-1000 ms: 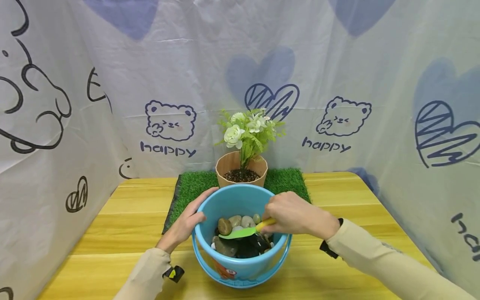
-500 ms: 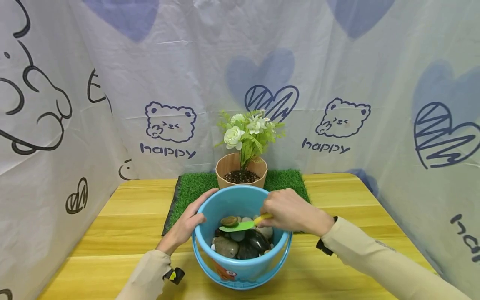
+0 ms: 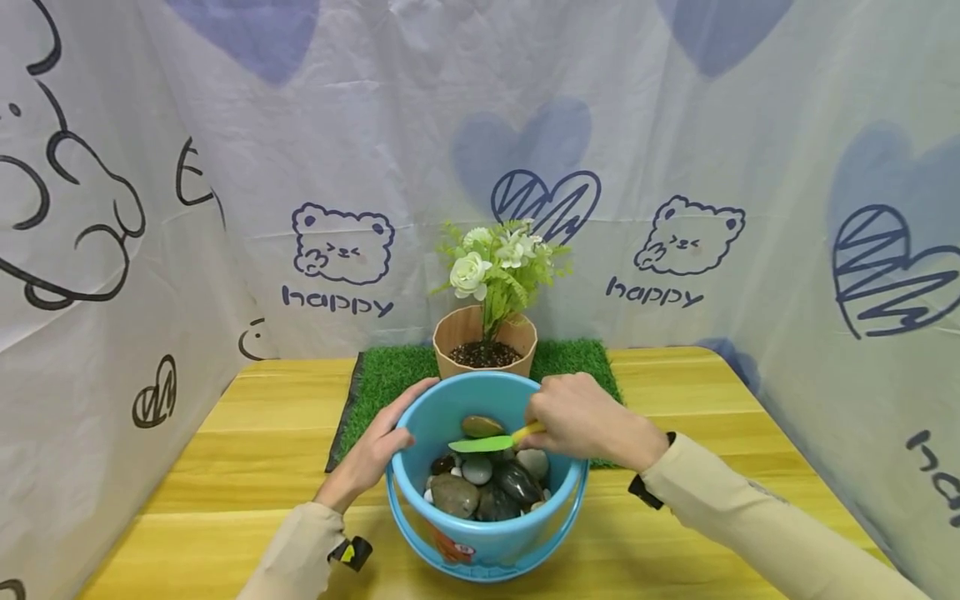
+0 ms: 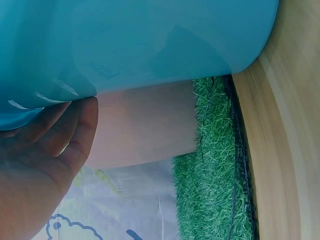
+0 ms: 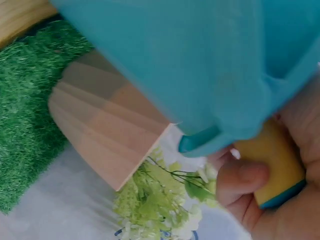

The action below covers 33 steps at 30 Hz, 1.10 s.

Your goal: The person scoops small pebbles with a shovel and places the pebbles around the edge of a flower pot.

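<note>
A light blue bucket [image 3: 442, 408] stands on the table with stones inside. My left hand [image 3: 373, 442] grips its left rim, thumb over the edge and fingers along the outer wall [image 4: 150, 40]. In my right hand [image 3: 585, 421], over the right rim, is a small garden trowel with a green blade [image 3: 480, 444] and a yellow handle [image 5: 274, 159]. The blade points left over the stones. A brown stone [image 3: 482, 426] shows at the blade's far edge. Below lie a grey-brown stone [image 3: 455, 496], a round grey pebble [image 3: 477, 470] and black stones [image 3: 517, 482].
Behind the bucket, a tan flowerpot [image 3: 457, 333] with white flowers [image 3: 470, 275] and ferny leaves stands on a green artificial grass mat [image 3: 577, 362]. The bucket's handle [image 3: 487, 573] hangs down at the front. A printed white curtain [image 3: 420, 125] surrounds the wooden table [image 3: 675, 517].
The trowel blade has shifted slightly right and up in the head view. The brown stone has moved right to the blade's far side, and more stones show beneath. The left hand stays put.
</note>
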Each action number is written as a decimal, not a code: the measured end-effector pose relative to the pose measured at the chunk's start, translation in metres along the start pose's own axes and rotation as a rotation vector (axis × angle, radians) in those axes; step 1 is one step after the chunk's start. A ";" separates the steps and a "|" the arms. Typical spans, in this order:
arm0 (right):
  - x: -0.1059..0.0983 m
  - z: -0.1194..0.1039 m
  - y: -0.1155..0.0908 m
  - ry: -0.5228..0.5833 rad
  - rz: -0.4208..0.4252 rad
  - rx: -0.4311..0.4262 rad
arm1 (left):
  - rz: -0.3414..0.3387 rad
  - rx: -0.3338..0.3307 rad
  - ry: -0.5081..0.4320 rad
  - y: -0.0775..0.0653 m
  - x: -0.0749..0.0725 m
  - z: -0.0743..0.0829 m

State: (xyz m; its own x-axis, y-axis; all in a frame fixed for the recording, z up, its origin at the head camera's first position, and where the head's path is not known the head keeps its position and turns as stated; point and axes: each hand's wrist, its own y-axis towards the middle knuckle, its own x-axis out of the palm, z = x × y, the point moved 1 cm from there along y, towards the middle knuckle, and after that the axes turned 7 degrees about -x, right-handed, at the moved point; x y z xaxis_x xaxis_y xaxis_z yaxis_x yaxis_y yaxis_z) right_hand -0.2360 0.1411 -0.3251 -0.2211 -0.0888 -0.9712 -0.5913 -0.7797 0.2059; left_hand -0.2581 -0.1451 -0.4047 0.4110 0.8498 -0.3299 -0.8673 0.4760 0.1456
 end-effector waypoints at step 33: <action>0.007 0.000 -0.011 -0.012 0.171 0.101 | -0.015 0.044 0.013 0.001 -0.001 -0.002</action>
State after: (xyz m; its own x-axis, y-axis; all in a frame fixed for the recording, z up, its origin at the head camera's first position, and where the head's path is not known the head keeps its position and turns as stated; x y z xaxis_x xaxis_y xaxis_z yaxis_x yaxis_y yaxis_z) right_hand -0.2308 0.1489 -0.3338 -0.3339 -0.2072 -0.9195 -0.6186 -0.6879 0.3796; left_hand -0.2597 -0.1458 -0.4063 0.4195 0.8399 -0.3444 -0.8478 0.4981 0.1820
